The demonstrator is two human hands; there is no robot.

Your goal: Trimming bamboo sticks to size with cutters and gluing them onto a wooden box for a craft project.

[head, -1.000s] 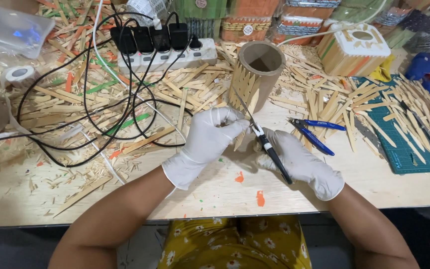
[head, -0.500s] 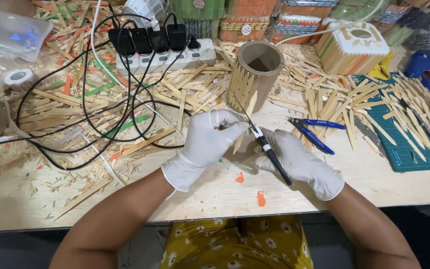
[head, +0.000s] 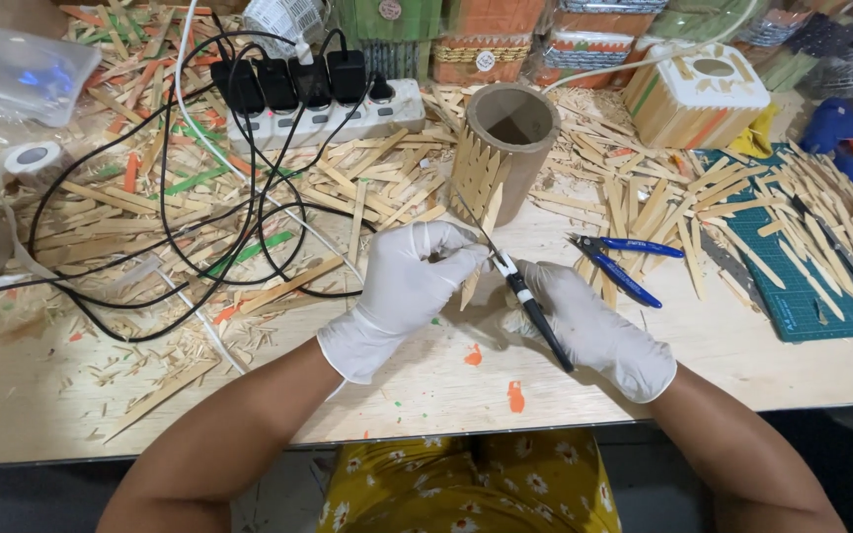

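Note:
Both my hands wear white gloves. My left hand (head: 409, 281) pinches a pointed wooden stick (head: 479, 259) upright over the workbench. My right hand (head: 594, 331) grips a black-handled craft knife (head: 530, 309), whose thin blade rests against the stick near my left fingertips. Just behind them stands a cardboard tube (head: 504, 148) with several pointed sticks glued around its lower wall.
Blue-handled pliers (head: 624, 262) lie right of my hands. A green cutting mat (head: 812, 296) with cut sticks sits far right. A white power strip (head: 333, 109) with black plugs and looping cables (head: 180, 237) occupies the left, amid scattered wooden sticks. A small stick house (head: 698, 94) stands behind.
My hands have barely shifted; the knife has slid slightly along the stick held in my left hand.

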